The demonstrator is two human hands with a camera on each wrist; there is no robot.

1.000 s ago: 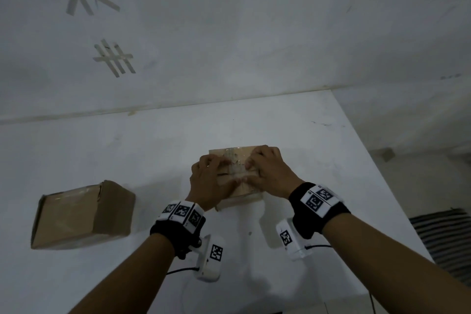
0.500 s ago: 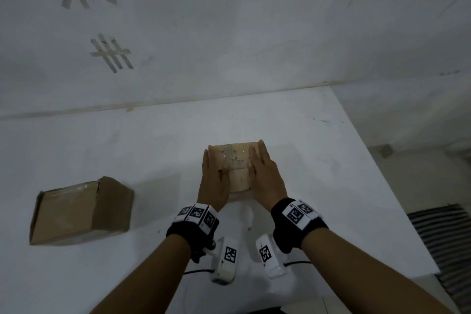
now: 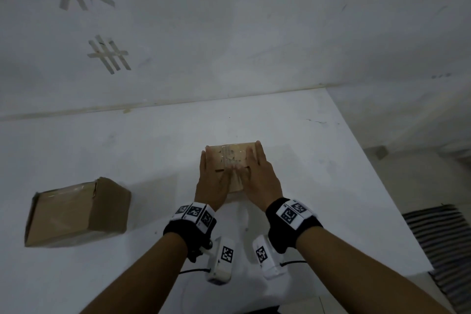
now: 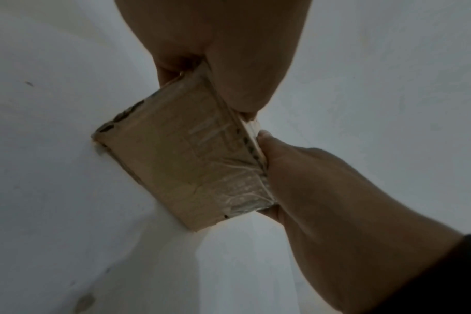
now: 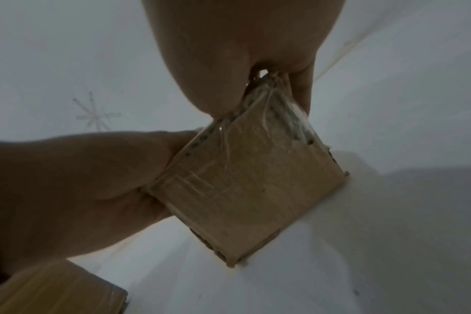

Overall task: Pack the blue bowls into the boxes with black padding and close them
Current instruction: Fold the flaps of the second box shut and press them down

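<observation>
Fingers (image 3: 209, 160) of both hands lie straight and flat on the top flaps of a small cardboard box (image 3: 233, 158) at centre frame, pressing it closed on the white surface (image 3: 318, 160). Sealing appears under way; next likely comes setting it aside beside the second box (image 3: 76, 211), lower left.
</observation>
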